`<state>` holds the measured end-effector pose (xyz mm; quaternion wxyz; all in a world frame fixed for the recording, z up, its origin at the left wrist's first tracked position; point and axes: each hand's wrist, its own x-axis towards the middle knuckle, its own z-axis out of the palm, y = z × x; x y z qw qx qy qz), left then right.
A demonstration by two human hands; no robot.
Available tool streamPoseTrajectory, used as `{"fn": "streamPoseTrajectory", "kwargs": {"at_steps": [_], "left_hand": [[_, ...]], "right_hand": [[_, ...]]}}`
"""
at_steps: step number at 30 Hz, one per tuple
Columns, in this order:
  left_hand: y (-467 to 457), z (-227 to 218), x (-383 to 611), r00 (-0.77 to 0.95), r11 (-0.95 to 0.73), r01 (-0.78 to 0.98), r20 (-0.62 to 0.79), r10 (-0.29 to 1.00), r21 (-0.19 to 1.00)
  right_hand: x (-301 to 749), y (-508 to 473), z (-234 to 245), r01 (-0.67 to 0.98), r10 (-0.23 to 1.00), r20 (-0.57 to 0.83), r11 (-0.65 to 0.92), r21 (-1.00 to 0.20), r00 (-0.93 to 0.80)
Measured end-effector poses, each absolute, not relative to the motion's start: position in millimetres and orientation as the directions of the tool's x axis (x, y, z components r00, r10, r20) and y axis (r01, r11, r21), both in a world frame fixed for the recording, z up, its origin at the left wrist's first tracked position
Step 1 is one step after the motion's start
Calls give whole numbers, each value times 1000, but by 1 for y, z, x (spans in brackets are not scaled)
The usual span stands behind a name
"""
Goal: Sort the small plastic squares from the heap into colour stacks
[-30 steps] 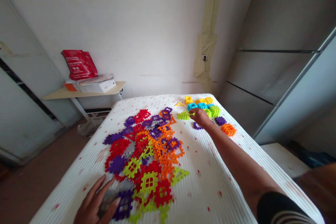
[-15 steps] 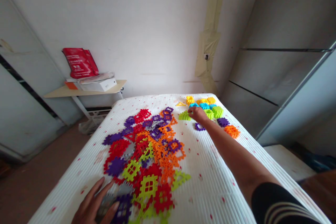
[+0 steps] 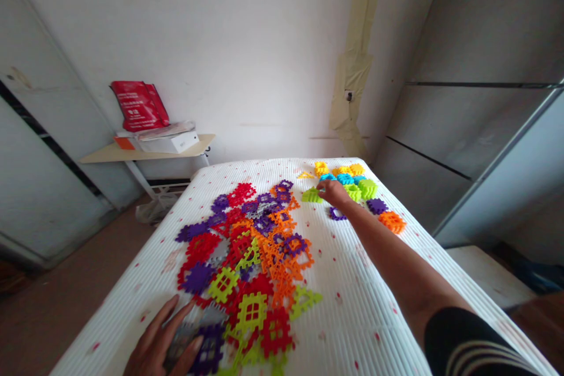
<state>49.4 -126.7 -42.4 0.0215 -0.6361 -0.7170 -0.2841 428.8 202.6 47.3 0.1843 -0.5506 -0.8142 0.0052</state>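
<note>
My left hand (image 3: 159,338) rests at the near left edge of a heap of flat interlocking plastic tiles. Its fingers are spread, with the thumb over a purple window tile (image 3: 210,348) and a grey tile below. Red, purple, orange, grey and lime tiles overlap in the heap (image 3: 249,258). My right hand (image 3: 335,191) reaches to the far right, fingers pinched at the right edge of a small stack of lime triangular tiles (image 3: 311,195). Its fingertips partly hide how they grip it. Around it stand lime (image 3: 367,188), blue (image 3: 345,178) and yellow stacks (image 3: 321,168).
A purple frame tile (image 3: 337,214), a purple tile (image 3: 376,206) and an orange stack (image 3: 392,222) lie near my right forearm. Behind the bed (image 3: 348,305) is a wall. A small table (image 3: 106,154) with boxes and a red bag (image 3: 138,107) stands left; cabinets (image 3: 476,123) flank the right.
The whole view has shifted slightly to the right. Both hands keep nearly the same places and finger poses, and the tiles show no visible change.
</note>
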Motion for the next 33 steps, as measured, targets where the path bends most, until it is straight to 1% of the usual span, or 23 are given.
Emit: {"fn": "streamPoseTrajectory", "kwargs": {"at_steps": [3, 5, 7, 9, 12, 15, 18, 22, 25, 28, 33], "left_hand": [[-127, -38, 53, -191, 33, 922, 380, 905, 386], [-127, -35, 57, -196, 32, 919, 383, 903, 394], [-128, -30, 60, -203, 30, 913, 389, 899, 407], [-130, -25, 63, -209, 22, 905, 397, 894, 425], [-133, -16, 66, -242, 20, 891, 437, 867, 453], [-128, -2, 70, -236, -11, 896, 497, 835, 443], [-108, 19, 81, -142, -84, 916, 512, 847, 393], [-67, 45, 110, 45, -168, 946, 399, 916, 278], [-44, 55, 131, 61, -124, 975, 315, 947, 186], [-30, 56, 144, 58, -92, 988, 253, 966, 122], [-21, 50, 150, 54, -74, 994, 234, 971, 76]], "right_hand": [[429, 196, 50, 883, 886, 325, 413, -222, -332], [427, 185, 50, 857, 853, 379, 462, -229, -359], [421, 167, 46, 792, 784, 455, 563, -235, -422], [414, 142, 39, 693, 693, 512, 681, -236, -507], [407, 97, 26, 581, 597, 536, 782, -224, -597], [406, 62, 16, 514, 540, 511, 832, -207, -668], [408, 46, 9, 491, 504, 485, 855, -166, -715], [409, 47, 4, 522, 513, 471, 844, -123, -718], [406, 50, 2, 539, 525, 468, 834, -118, -711], [404, 49, 3, 534, 526, 464, 836, -127, -713], [404, 48, 4, 542, 543, 470, 827, -152, -696]]}}
